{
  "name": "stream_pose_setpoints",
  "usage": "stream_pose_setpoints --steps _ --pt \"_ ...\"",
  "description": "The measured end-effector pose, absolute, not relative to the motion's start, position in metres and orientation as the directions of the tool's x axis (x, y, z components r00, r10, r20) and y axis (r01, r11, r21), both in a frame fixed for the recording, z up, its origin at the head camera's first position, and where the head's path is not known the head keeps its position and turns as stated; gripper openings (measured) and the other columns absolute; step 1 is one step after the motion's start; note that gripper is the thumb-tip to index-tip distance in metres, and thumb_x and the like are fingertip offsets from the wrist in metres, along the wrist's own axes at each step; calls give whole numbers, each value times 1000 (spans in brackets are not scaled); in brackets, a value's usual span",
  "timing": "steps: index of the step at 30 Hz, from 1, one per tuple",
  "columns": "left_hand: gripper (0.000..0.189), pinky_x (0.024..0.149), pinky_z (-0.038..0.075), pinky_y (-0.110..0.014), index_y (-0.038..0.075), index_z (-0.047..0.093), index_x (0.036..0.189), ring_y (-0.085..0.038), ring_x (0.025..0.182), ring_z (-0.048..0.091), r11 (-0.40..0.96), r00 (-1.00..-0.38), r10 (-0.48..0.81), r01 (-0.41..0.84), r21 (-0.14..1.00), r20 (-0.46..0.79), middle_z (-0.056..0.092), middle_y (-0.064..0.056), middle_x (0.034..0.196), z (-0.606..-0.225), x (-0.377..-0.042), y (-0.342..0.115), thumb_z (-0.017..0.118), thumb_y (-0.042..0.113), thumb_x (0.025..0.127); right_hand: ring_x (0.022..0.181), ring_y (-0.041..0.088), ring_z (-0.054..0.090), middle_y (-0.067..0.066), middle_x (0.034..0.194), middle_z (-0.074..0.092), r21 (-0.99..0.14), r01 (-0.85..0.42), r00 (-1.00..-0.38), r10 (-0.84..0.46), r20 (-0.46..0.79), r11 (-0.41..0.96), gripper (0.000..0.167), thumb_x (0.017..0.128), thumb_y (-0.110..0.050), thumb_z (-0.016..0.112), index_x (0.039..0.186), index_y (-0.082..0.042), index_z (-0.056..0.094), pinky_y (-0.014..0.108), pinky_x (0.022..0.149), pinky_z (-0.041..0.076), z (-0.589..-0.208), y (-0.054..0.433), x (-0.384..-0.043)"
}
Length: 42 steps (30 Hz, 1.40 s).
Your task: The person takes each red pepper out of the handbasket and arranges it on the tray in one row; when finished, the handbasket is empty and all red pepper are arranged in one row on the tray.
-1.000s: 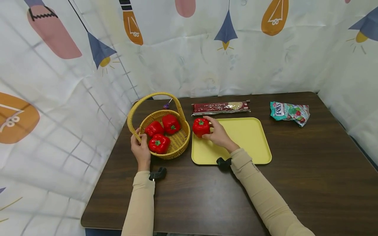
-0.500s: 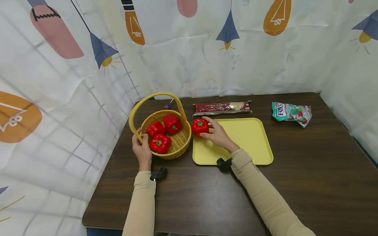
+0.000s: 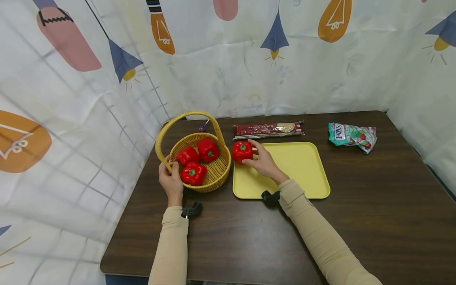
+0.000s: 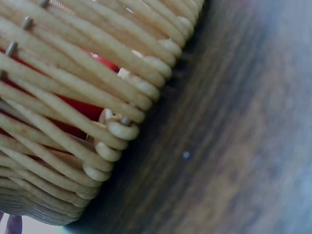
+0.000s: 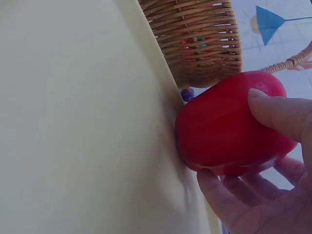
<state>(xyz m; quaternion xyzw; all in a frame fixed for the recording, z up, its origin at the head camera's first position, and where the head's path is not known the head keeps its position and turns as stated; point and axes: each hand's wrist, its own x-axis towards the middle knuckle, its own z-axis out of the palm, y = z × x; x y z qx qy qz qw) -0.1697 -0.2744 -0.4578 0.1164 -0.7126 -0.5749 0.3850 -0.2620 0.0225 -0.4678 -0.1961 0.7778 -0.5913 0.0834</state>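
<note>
In the head view, my left hand (image 3: 171, 182) grips the left side of the yellow wicker basket (image 3: 218, 174), where the arched handle meets the rim. Three red bell peppers (image 3: 193, 173) lie inside. My right hand (image 3: 265, 161) holds another red bell pepper (image 3: 242, 151) at the back left corner of the yellow tray (image 3: 285, 174). Seen from the right wrist, the thumb presses one side of this bell pepper (image 5: 224, 126) and the fingers curl round the other. The left wrist view shows the basket's woven wall (image 4: 73, 97) up close, with fingertips (image 4: 13, 225) at the lower left corner.
Behind the tray lies a long dark red spaghetti packet (image 3: 268, 130). A teal candy bag (image 3: 352, 136) is at the back right of the brown table (image 3: 221, 245). A small purple-wrapped lollipop (image 3: 203, 128) sits behind the basket. Patterned white cloth (image 3: 228, 79) hangs behind the table.
The right hand and its bell pepper have shifted slightly left against the tray. The left hand keeps its grip on the basket. The head view has moved a little.
</note>
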Motion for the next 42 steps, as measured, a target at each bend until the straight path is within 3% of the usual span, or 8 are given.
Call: stream_pose_setpoints --steps 4,7,16,22,24,31,35,42 --pt "19 76 38 -21 -15 60 97 -6 94 51 329 -663 -619 269 905 422 53 -27 132 -454 -166 -272 59 4 95 130 39 45 14 149 38 -953 -203 -911 -402 98 227 78 87 -10 74 152 -11 30 45 97 47 -468 22 -262" --pt "19 75 38 -21 -15 59 95 -6 94 51 329 -654 -627 269 905 422 54 -27 131 -454 -166 -272 59 4 95 130 39 45 14 148 38 -952 -205 -910 -402 100 227 79 86 -9 74 152 -11 30 45 97 47 -468 22 -261" --pt "16 78 39 -21 -14 59 96 -38 112 51 325 -658 -618 285 902 431 52 -28 131 -456 -167 -273 58 1 94 128 37 48 15 150 36 -957 -179 -911 -405 75 227 81 87 -10 74 153 -9 28 43 97 47 -469 23 -260" --pt "18 76 39 -22 -15 60 98 -14 98 53 325 -665 -611 286 902 430 52 -28 131 -455 -168 -273 58 3 95 129 39 46 15 151 36 -950 -188 -924 -373 85 250 80 87 -16 74 152 -10 28 46 99 46 -462 29 -259" --pt "18 76 39 -22 -15 59 97 -13 98 53 326 -665 -612 282 902 429 52 -28 130 -455 -168 -273 58 3 95 128 40 45 17 149 38 -940 -214 -931 -348 114 267 78 88 -18 74 152 -9 30 48 101 44 -457 31 -258" --pt "16 86 39 -23 -14 59 95 -40 120 48 313 -668 -609 295 903 429 50 -30 132 -456 -169 -275 57 2 95 122 40 48 16 141 48 -908 -344 -931 -215 296 240 61 90 -18 71 144 -5 44 50 103 40 -437 27 -247" --pt "16 85 38 -23 -14 60 96 -42 120 47 306 -669 -609 298 904 426 50 -29 131 -456 -169 -276 58 2 94 114 40 53 16 132 56 -885 -436 -897 -159 412 162 49 89 -13 71 134 -4 54 49 99 43 -425 15 -235" --pt "16 85 38 -22 -14 60 97 -43 118 47 307 -663 -615 296 904 426 49 -30 131 -456 -169 -277 57 2 94 108 37 57 17 126 60 -861 -505 -838 -274 473 58 43 89 -9 71 130 -7 58 50 93 47 -422 -14 -214"
